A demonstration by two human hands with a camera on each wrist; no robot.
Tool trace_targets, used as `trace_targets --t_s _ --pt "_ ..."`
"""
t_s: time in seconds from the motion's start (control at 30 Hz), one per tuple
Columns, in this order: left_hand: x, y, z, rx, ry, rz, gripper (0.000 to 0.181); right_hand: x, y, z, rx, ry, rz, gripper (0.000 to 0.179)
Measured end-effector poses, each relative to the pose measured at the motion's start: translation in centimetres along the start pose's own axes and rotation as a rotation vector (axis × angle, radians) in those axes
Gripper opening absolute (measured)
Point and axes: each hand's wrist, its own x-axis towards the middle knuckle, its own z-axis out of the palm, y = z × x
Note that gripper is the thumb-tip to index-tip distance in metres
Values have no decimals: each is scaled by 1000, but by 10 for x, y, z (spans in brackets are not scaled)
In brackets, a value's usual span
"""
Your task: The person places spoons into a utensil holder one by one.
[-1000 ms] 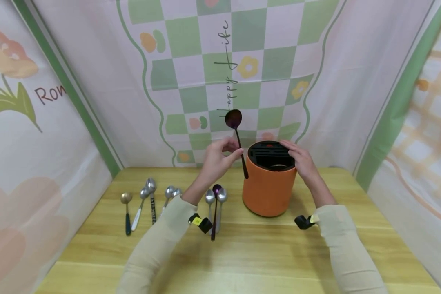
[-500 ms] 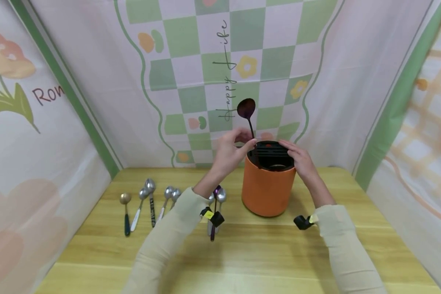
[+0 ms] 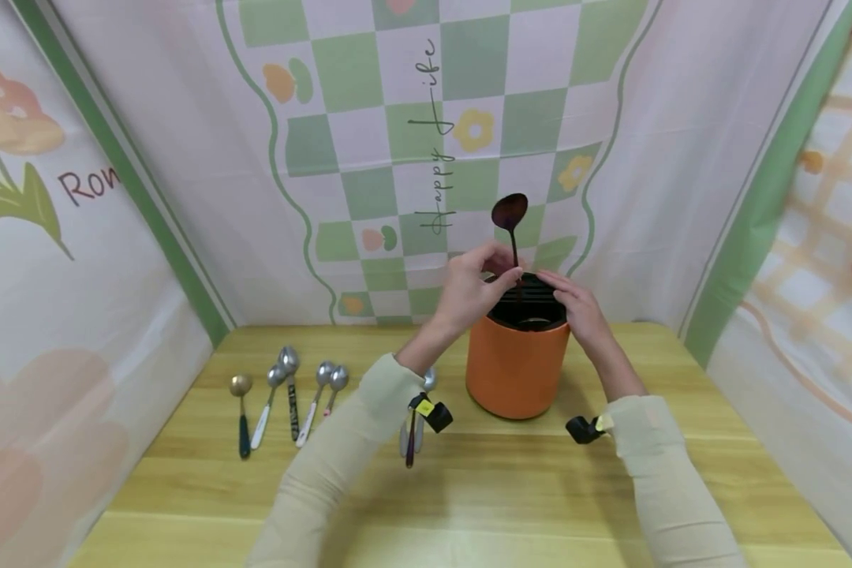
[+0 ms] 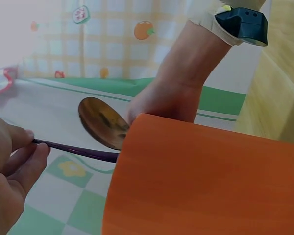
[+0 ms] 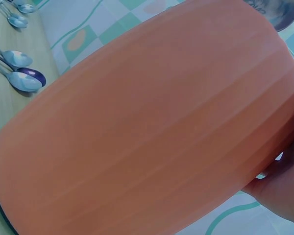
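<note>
My left hand (image 3: 468, 292) pinches a dark purple spoon (image 3: 510, 211) by its handle. The round bowl points up, and the handle's lower end goes into the orange utensil holder (image 3: 517, 371), where its tip is hidden. My right hand (image 3: 585, 314) rests on the holder's right rim, its visible fingers stretched along the edge. In the left wrist view the purple handle (image 4: 83, 151) runs from my fingertips past the holder's rim. Another spoon's bowl (image 4: 102, 122) sticks out of the opening there. Black slotted dividers (image 3: 536, 292) fill the top of the holder.
Several spoons lie on the wooden table (image 3: 511, 505) at the left: a gold-bowled one (image 3: 241, 386), silver ones such as the black-handled spoon (image 3: 290, 394). A purple-handled spoon (image 3: 409, 450) and silver ones lie partly under my left wrist. A patterned curtain (image 3: 369, 197) stands behind.
My left hand has moved right with the purple spoon, from beside the holder to over its opening, and the handle's end has gone inside. My right hand has stayed on the rim.
</note>
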Motion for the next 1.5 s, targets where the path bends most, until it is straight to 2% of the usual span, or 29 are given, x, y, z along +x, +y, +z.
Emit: trace_targets --t_s 0.27,0.47,0.73,0.93,1.17,1.5 --pt "0 -10 12 138 -75 -11 11 1 0 1 2 -12 -11 44" --pt "-1 -19 19 171 -118 9 9 1 -1 2 -11 -16 -15 44" --pt "-3 -24 26 264 -198 -38 11 1 -1 3 -14 -10 -34 43" --pt "-2 -28 29 355 -293 -82 20 1 -1 2 -23 -10 -10 44" --pt "0 -29 30 311 -335 -122 22 0 0 1 -28 -10 8 45" --pt "1 -29 31 237 -308 -160 17 -1 -3 1 -21 40 34 44"
